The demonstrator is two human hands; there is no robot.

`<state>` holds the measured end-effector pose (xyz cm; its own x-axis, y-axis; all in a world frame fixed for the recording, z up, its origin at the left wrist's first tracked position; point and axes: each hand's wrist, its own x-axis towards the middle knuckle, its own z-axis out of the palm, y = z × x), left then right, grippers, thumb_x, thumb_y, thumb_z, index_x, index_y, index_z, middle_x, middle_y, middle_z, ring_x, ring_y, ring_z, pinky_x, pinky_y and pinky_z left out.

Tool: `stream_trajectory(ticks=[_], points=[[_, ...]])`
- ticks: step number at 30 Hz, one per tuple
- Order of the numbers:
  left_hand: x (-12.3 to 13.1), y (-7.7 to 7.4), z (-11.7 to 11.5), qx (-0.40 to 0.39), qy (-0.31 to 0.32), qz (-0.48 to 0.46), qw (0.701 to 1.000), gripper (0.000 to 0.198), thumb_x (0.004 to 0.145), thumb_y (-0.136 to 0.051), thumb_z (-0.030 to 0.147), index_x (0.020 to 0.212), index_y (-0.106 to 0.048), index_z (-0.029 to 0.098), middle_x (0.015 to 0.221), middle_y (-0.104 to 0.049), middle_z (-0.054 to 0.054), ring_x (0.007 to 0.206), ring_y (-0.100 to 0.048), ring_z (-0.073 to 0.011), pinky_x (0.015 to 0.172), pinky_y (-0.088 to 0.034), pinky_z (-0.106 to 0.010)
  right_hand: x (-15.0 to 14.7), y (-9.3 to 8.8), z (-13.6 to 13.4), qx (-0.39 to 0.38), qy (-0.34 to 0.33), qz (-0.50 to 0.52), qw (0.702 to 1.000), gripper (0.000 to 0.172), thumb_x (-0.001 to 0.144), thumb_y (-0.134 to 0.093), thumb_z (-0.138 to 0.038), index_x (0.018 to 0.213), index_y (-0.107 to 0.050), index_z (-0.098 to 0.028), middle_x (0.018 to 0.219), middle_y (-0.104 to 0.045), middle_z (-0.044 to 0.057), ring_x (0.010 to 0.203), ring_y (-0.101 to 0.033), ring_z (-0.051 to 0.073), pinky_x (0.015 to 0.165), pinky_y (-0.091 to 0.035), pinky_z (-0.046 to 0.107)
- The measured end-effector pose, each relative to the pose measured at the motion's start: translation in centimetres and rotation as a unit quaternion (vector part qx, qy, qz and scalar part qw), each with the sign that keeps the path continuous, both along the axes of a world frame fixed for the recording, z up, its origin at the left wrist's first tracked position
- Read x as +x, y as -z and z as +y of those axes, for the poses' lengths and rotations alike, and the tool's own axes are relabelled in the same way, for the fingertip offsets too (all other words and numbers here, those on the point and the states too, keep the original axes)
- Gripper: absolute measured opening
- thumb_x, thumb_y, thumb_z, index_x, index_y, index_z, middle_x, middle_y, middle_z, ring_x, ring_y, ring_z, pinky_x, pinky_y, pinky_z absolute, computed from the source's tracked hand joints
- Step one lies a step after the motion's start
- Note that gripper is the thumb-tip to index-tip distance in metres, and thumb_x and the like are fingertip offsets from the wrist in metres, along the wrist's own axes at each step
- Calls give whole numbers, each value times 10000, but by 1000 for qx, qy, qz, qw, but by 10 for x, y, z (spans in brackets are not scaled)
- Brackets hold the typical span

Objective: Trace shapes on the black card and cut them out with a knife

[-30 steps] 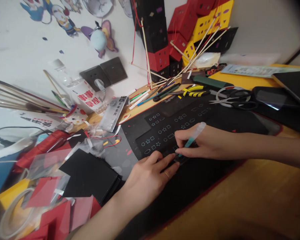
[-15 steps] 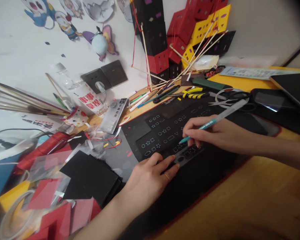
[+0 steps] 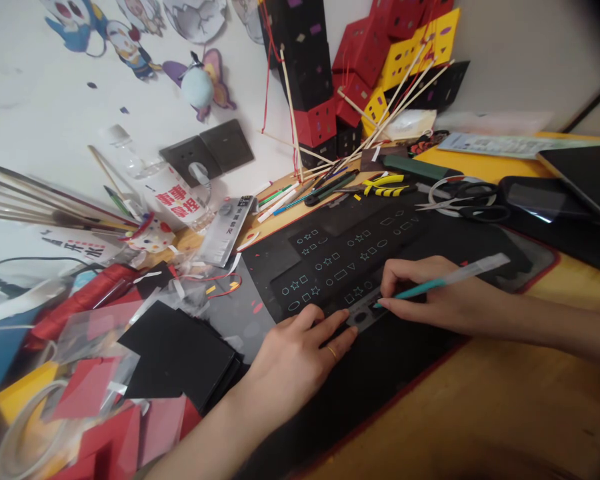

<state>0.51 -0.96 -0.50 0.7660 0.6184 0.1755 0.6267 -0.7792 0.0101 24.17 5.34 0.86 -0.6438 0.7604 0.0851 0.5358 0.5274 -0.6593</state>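
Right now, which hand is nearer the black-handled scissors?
Right. The right hand, holding the pen, is on the near side of the scissors; the left hand is farther off to the left, touching the stencil.

the teal pen [image 3: 425, 288], its rear section clear, slants right of centre in the frame, tip to the lower left at the stencil [image 3: 364, 319], back end raised to the right. that see-through strip, pierced with shapes, lies flat near the middle, partly covered, on the black card [image 3: 343, 247], which bears pale outlined stars, squares and ovals.
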Motion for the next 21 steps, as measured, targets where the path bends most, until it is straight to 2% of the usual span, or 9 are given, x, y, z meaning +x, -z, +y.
stream_trajectory(ticks=[12,21], points=[[-1,1,-1,-1,3,-5,1000,311,902,-430,171,1194,-537,190,1257,-540,-40,871,-491,-191,656,-550,-310,-1,2,2,13,-12,-10,1000,157,777,-564,-315,687,-542,-189,633,-606,-15,554,-529,104,504,-355,222],[0,-1,-1,0,2,-8,1000,305,905,-432,175,1188,-545,187,1246,-549,-42,863,-490,-189,638,-549,-301,-3,-14,7,-36,-37,-57,997,146,774,-562,-304,679,-559,-193,596,-583,-37,525,-495,91,482,-330,213]])
